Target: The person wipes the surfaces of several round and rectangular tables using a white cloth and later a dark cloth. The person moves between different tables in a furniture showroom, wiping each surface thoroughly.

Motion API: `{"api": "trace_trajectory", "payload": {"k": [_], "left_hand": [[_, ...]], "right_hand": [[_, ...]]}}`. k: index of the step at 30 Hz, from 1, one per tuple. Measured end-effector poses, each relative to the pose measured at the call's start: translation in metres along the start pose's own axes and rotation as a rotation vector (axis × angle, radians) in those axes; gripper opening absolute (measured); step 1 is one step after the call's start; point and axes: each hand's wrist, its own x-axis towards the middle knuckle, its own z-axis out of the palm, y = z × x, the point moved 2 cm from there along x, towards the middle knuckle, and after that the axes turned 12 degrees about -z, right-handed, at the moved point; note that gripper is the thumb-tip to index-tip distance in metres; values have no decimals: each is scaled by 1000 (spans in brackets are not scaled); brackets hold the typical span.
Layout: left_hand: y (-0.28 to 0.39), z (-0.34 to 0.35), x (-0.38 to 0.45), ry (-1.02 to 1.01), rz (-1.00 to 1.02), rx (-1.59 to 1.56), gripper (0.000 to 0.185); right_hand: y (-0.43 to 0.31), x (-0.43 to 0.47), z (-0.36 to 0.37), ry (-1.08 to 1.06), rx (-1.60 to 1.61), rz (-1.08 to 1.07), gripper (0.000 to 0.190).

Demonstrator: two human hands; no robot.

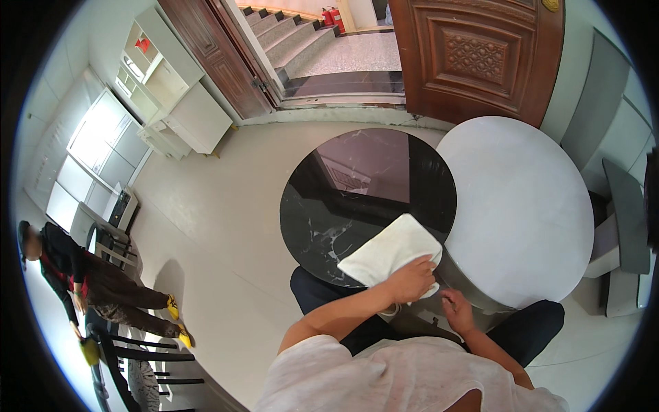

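Note:
A folded white cloth (394, 252) lies on the near right part of a round, glossy black marble-look tabletop (319, 206). My left hand (414, 280) holds the near right side of this cloth, and a corner hangs past the table's edge. Just beyond that corner, to the right, my right hand (457, 311) is held low in front of the table edges with loosely bent fingers and nothing visible in it. A round white tabletop (520, 211) adjoins the black one on its right.
My knees flank the tables' near side. Behind them stands a carved wooden door (479, 56), beside a doorway to stairs (293, 41). Another person (103, 278) stands at far left near black chairs (149, 355). A white cabinet (195, 118) is at back left, grey-and-white furniture (625, 221) at right.

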Motion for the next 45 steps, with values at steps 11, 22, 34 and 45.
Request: {"api": "trace_trajectory", "payload": {"k": [11,22,34,45], "left_hand": [[72,21,-17,-214,-689,-2229,38],[48,19,-37,-167,-425,-2678,51],[44,13,-43,-32,-535,-2606,64],[44,68,-46,-105,-1132,-2016,46]], "right_hand": [[35,-4,12,-79,249,-96,71],[2,3,15,-88,945,385,70],[-18,16,-9,67,868,328,34],[-84,30,-52,-105,105,214,33]]}}
